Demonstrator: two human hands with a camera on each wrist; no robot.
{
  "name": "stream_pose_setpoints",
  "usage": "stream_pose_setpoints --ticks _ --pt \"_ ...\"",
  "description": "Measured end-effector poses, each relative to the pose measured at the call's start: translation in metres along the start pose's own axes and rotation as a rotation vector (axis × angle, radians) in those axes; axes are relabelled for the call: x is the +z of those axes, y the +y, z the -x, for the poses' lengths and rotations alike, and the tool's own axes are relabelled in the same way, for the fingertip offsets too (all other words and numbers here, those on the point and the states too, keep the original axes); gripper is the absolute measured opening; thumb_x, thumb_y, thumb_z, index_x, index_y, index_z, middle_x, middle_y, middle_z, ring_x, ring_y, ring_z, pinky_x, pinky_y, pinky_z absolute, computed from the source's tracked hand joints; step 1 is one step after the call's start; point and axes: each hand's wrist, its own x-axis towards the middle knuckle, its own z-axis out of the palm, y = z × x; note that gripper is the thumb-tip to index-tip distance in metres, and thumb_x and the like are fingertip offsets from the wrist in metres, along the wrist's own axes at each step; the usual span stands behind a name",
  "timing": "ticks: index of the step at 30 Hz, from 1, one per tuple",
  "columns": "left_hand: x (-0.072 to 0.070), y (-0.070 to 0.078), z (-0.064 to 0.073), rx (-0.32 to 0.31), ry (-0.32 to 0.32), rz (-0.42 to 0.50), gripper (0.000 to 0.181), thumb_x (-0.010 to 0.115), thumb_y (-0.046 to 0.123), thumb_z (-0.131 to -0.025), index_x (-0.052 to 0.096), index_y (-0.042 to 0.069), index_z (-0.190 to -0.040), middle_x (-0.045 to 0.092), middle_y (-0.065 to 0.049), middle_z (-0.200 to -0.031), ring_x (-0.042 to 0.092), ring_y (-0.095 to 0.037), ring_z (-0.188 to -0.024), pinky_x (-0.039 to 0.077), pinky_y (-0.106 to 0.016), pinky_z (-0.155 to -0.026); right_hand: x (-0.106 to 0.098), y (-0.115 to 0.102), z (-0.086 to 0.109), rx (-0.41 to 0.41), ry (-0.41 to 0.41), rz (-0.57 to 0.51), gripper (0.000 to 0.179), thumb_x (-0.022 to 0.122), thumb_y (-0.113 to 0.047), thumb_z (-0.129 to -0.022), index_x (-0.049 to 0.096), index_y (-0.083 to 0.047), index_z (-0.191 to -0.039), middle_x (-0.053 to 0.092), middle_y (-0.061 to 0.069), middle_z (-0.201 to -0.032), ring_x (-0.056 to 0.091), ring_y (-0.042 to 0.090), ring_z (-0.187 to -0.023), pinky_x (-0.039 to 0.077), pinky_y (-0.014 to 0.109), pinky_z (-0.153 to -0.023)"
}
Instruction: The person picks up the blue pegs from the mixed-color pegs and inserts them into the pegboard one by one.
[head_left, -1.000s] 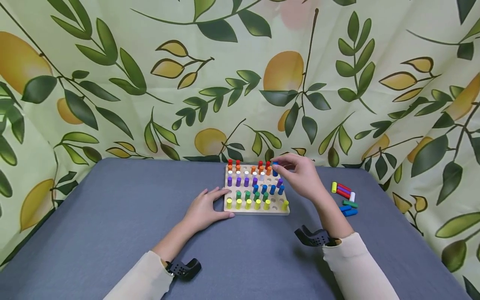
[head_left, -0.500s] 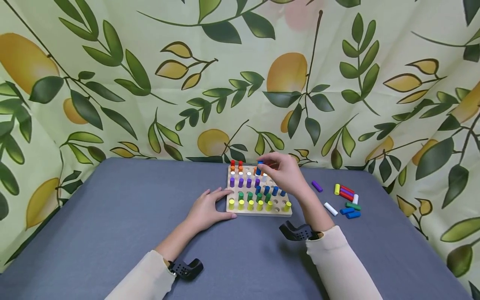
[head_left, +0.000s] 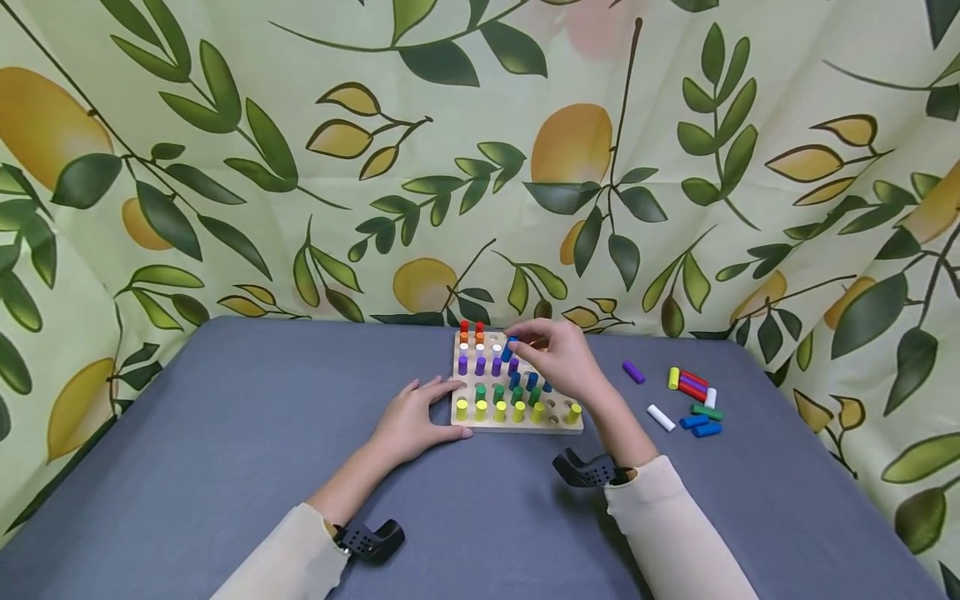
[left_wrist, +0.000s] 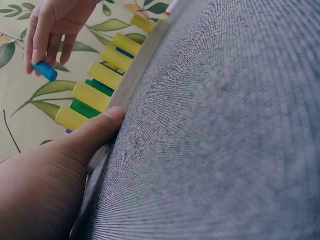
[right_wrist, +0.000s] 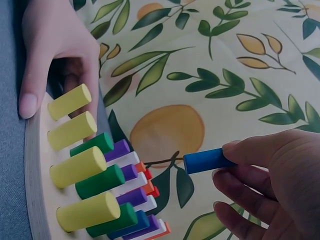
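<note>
My right hand pinches a blue peg between thumb and fingers, above the back rows of the wooden pegboard. The right wrist view shows this blue peg clear of the upright pegs, its far end sticking out from the fingertips. My left hand grips the board's left end, with the thumb on its front edge. Rows of yellow pegs, green pegs, blue, purple, white, orange and red pegs stand in the board. The right hand hides the board's back right part.
On the cloth right of the board lie a loose purple peg and a white peg. Further right is a small pile with a yellow peg, a green peg, blue, red and other pegs. A leaf-patterned curtain hangs behind.
My right hand has carried the blue peg leftward from the board's back right corner to over its back middle. Loose purple and white pegs, earlier hidden, now show. The left hand keeps its place.
</note>
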Motion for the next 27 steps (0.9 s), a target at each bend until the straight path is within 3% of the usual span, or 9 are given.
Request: stream_pose_setpoints --ticks 14,27 --pt "-0.001 0.000 0.002 0.020 0.009 -0.011 0.074 0.084 0.052 -0.077 0.060 0.024 -0.142 0.054 -0.013 -0.151 0.039 -0.045 -0.147 0.029 -0.066 -0.121 0.018 0.016 -0.002 -0.054 -0.053 0.062 0.019 0.072 -0.014 -0.094 0.077 -0.007 -0.111 0.077 0.007 -0.106 0.072 0.019 -0.090 0.063 0.037 -0.082" --pt "-0.001 -0.001 0.001 0.019 0.014 -0.022 0.074 0.084 0.053 -0.077 0.060 0.026 -0.142 0.054 -0.012 -0.151 0.039 -0.044 -0.147 0.030 -0.066 -0.120 0.027 0.020 -0.004 -0.037 -0.103 0.084 0.018 0.074 -0.012 -0.092 0.079 -0.006 -0.109 0.078 0.006 -0.096 0.072 0.014 -0.083 0.062 0.033 -0.077"
